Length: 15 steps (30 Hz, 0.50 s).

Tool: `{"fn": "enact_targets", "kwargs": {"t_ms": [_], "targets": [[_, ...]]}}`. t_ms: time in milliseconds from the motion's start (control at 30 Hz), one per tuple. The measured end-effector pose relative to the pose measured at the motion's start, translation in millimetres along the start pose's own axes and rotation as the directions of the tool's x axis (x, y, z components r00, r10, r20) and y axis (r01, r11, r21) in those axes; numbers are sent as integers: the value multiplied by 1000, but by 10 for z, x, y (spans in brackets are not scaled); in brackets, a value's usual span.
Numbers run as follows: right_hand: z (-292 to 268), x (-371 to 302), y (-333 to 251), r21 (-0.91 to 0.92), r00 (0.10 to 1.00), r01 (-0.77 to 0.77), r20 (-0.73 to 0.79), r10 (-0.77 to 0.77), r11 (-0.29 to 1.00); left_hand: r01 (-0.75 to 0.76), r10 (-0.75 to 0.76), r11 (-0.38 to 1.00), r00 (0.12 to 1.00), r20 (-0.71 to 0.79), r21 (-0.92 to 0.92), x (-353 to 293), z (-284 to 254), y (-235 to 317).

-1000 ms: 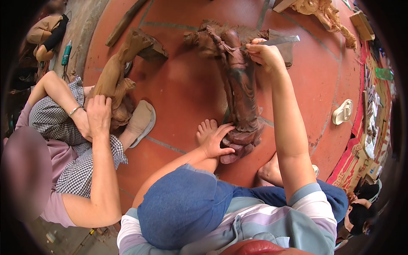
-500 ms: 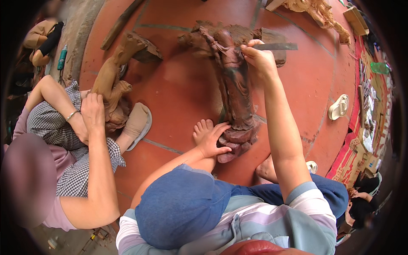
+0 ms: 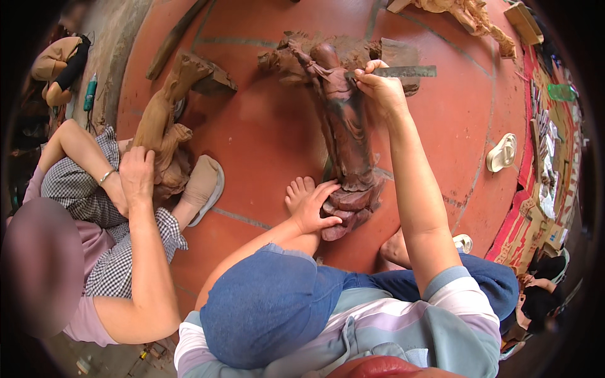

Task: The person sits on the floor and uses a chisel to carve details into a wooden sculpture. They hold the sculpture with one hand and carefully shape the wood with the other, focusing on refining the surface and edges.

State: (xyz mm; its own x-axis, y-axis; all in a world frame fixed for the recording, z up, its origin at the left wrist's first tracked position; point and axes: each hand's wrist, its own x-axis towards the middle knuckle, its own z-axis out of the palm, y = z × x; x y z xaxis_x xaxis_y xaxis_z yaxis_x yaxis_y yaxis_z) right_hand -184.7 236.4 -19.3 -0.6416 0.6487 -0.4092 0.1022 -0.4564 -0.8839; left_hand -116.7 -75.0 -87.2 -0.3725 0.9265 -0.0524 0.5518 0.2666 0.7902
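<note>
A dark reddish-brown carved wooden figure (image 3: 351,142) stretches away from me over the tiled floor, its rounded head at the far end and one arm raised. Thumb and fingers spread, my left hand (image 3: 314,207) presses against the lumpy base of the carving near my bare foot. At the figure's upper body, my right hand (image 3: 383,88) pinches a flat dark strip (image 3: 416,72), like a file or scraper. The strip's left end lies over the carving's chest or shoulder; the exact contact is hidden by my fingers.
To my left a seated person's hand (image 3: 137,165) rests on a lighter carved wooden piece (image 3: 162,129). Another pale carving (image 3: 472,19) lies at the far right. A cream sandal (image 3: 502,153), a green bottle (image 3: 561,92) and several tools on cardboard are at right.
The view has shifted slightly. My right hand and the flat strip have moved a little left and nearer; the strip's left end now shows more over the carving. My left hand stays at the base.
</note>
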Motion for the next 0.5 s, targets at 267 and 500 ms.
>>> {"fn": "enact_targets", "kwargs": {"t_ms": [267,500], "targets": [[32,-61,91,106,998,53,14,-54,993,-30,33,991,999,-18,130,29,-106,91],[67,3,150,90,994,103,31,-106,991,-18,25,987,999,-41,158,56,-115,70]]}}
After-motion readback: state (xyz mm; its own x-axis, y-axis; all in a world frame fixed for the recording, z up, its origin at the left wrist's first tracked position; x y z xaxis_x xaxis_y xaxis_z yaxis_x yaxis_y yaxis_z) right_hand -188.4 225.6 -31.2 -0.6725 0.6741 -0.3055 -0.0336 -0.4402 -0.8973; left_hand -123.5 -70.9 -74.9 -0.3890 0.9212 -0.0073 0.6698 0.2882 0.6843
